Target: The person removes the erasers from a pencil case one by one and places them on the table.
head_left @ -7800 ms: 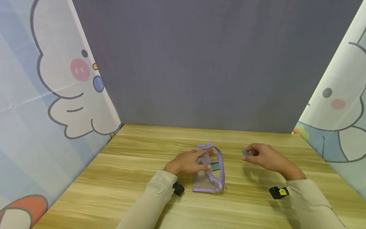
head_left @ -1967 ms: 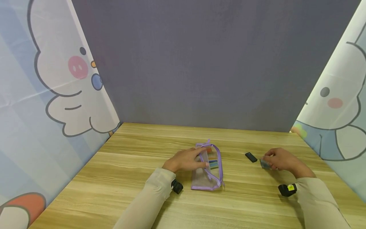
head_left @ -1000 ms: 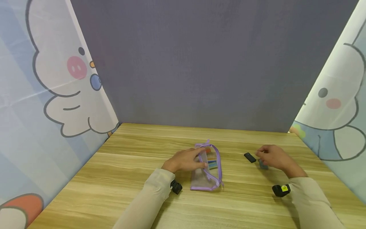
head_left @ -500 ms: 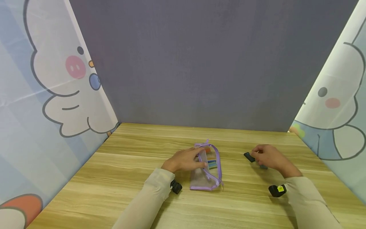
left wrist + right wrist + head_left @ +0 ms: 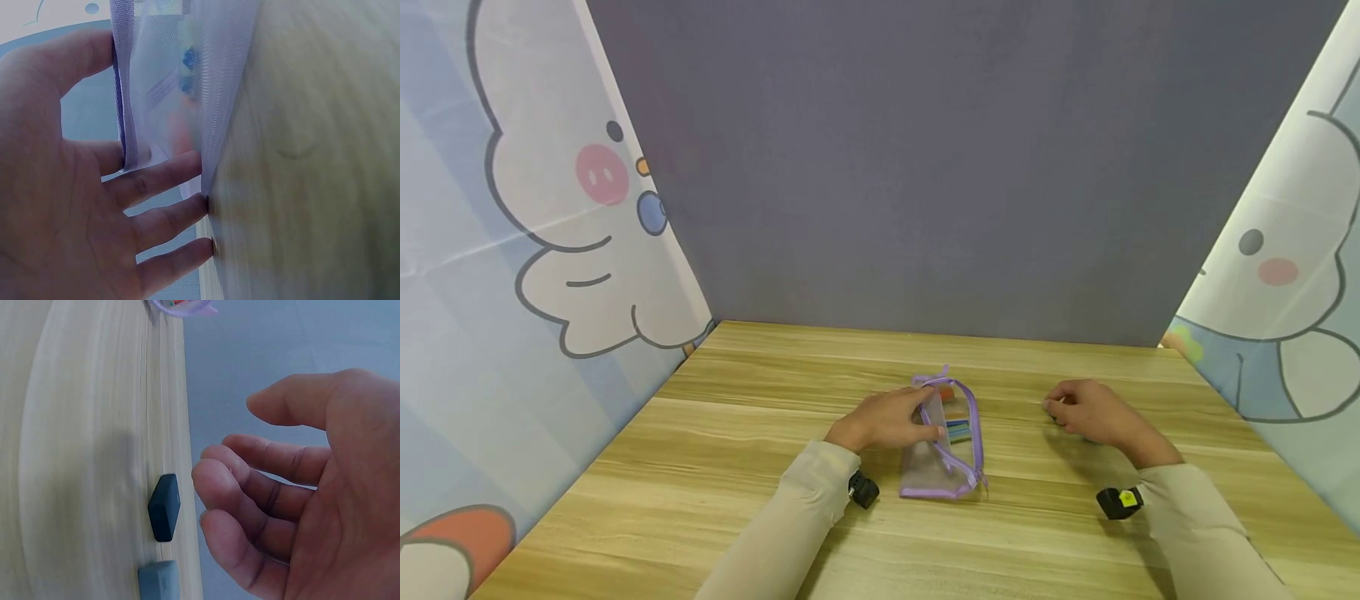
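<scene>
Your left hand (image 5: 883, 421) lay spread on the mesh pouch (image 5: 927, 478); right hand (image 5: 1093, 410) half-curled, grip holding nothing, near dark block (image 5: 164, 509), grey block (image 5: 159, 581). Left slip could've sagged the mouth.

Mesh pouch (image 5: 929, 473), see-through, purple trim, lying on the wood table (image 5: 737, 400) with its mouth gaping rightward. Left hand (image 5: 887, 420) holds it at the rim. Inside the mouth: an orange piece (image 5: 947, 393) at the far end, blue and green pieces (image 5: 958, 431) nearer the middle — exact shapes unclear. Right hand (image 5: 1093, 412) grips nothing, near a flat black block (image 5: 164, 508). Grey-blue block (image 5: 159, 582) just beside that one — apart, partly cut off in the right wrist view.
</scene>
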### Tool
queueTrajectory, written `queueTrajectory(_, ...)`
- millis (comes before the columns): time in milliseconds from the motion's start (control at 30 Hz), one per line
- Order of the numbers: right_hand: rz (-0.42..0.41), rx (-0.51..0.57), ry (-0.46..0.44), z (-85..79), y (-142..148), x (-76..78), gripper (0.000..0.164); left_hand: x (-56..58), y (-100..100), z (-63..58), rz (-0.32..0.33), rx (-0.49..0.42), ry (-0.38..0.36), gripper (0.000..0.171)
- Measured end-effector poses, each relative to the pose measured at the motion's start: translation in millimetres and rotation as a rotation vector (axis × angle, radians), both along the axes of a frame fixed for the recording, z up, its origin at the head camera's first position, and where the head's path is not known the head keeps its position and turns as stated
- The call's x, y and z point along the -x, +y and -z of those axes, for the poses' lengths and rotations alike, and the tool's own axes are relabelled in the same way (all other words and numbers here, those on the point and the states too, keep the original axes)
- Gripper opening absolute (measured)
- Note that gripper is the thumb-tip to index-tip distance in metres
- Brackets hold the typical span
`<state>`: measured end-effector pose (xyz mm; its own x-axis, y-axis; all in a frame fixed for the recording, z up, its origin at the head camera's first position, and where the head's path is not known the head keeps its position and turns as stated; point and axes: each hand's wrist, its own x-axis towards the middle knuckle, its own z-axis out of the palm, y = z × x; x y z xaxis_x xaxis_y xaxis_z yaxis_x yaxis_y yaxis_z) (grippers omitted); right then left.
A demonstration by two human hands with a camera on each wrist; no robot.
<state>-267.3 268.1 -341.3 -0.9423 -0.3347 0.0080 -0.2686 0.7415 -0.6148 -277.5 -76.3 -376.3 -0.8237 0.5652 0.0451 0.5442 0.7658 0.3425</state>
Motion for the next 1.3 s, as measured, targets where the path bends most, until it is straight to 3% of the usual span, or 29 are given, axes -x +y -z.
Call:
queueTrajectory(900,-0.043,0.036,-0.043,3.2,-19.2,-1.4,0.032,-2.0,-0.8,-0.9,0.012,-0.038,-0.024,0.075)
queueTrajectory(1300,-0.151,0.017,-0.119,-8.1,-31.4,3.9,0.039,-1.6,0.0,-5.4,0.01,-0.032,-0.016,0.076)
